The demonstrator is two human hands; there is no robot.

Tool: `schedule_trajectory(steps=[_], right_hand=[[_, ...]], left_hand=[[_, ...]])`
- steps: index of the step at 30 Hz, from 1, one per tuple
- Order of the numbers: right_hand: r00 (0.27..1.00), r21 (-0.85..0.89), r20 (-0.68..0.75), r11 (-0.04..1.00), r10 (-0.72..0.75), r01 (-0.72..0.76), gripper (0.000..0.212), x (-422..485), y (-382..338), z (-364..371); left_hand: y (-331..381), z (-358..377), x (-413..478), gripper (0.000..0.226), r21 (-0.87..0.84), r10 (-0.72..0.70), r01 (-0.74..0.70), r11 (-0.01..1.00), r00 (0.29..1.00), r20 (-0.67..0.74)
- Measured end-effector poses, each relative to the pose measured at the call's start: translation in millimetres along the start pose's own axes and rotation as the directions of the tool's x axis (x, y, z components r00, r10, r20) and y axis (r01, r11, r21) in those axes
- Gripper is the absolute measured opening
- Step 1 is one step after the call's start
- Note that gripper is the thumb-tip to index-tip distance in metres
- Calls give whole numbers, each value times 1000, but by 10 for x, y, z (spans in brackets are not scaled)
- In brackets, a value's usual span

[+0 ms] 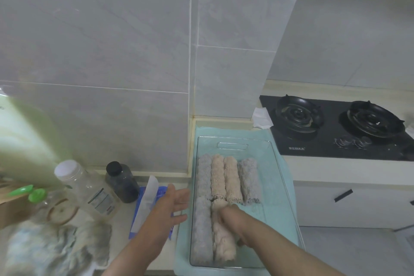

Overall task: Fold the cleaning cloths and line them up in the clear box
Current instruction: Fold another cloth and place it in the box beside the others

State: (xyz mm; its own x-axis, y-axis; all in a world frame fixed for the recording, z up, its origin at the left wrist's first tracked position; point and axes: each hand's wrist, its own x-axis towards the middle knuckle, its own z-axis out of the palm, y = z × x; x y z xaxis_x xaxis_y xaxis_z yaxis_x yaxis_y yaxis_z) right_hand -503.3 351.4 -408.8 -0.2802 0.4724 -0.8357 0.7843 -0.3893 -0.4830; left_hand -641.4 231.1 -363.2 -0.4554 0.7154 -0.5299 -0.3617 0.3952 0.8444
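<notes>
- At 5 o'clock in the view, sitting on a teal towel [224, 131]: the box [257, 143], long side running away from the camera.
- Lined up across its far half, side by side and touching, reading from 9 to 3: grey roll [204, 175], beige roll [217, 177], second beige roll [233, 179], second grey roll [249, 181].
- Laid lengthwise in the near half, along the 9 o'clock wall: front grey roll [201, 231].
- Pressed right against its 3 o'clock side: front beige roll [224, 246], far end up close to the back row.
- Clamped on that front beige roll from above: right hand [233, 217], fingers curled round the far end, forearm coming in from 5 o'clock.
- Hovering just outside the box's 9 o'clock wall: left hand [170, 205], fingers straight and spread, palm turned towards the box, holding nothing.
- Partly under the left hand, flat on the counter: blue packet [143, 199] with a white strip [147, 195] across it.
- Heaped down at 7 o'clock, blurred: loose cloths [56, 251], not yet folded.
- Standing out at 9 o'clock near the wall: clear bottle [89, 190] with a white cap, and a dark bottle [122, 182] with a black cap just at its 3 o'clock side.
- Further towards 9 o'clock: green caps [33, 194], too blurred to tell what they belong to.
- Off at 3 o'clock, well apart from the box: black hob [336, 136] with two burners, and a crumpled tissue [262, 117] at its 9 o'clock edge.
</notes>
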Motion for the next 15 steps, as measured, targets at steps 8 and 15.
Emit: schedule_trajectory(steps=[8,15], right_hand=[[986,-119,-37,980,-165,160,34,-390,-199,-262],[782,48,58,784,-621,619,16,-1073,-579,-594]], left_hand=[[319,39,-46,49,29,153,-152,988,986,-66],[683,47,-289,54,16,373,-375,927,915,-154]])
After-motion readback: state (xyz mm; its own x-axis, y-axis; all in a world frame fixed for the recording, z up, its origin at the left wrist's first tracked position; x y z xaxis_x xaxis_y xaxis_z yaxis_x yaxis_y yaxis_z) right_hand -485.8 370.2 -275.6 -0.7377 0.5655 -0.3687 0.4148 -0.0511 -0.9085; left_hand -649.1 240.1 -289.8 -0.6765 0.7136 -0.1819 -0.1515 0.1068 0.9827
